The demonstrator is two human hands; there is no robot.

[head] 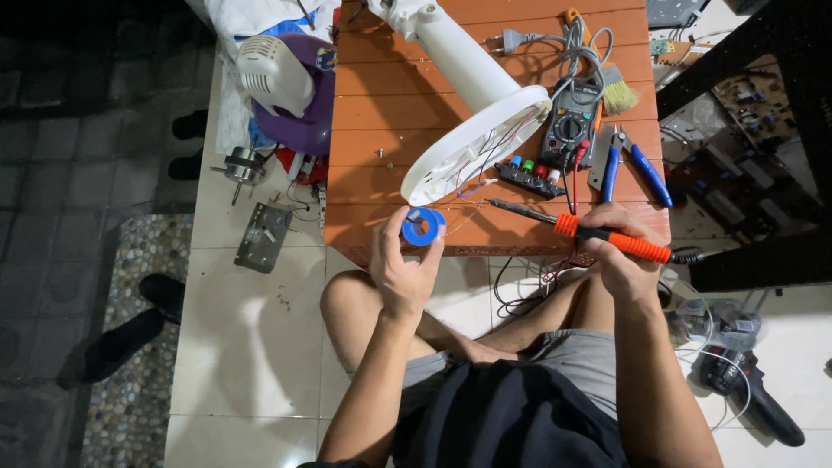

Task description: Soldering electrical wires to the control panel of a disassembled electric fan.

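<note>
My left hand holds a small blue spool of solder at the front edge of the low orange wooden table. My right hand grips an orange-handled soldering iron; its dark tip points left towards thin wires. Those wires hang from the open underside of a white fan base that lies tipped on the table. A black switch block with coloured buttons rests beside the wires.
A multimeter with leads, a brush, blue-handled pliers and a plug cable lie on the table's right side. A white and purple fan housing and metal parts sit on the floor to the left. A power drill is at the right.
</note>
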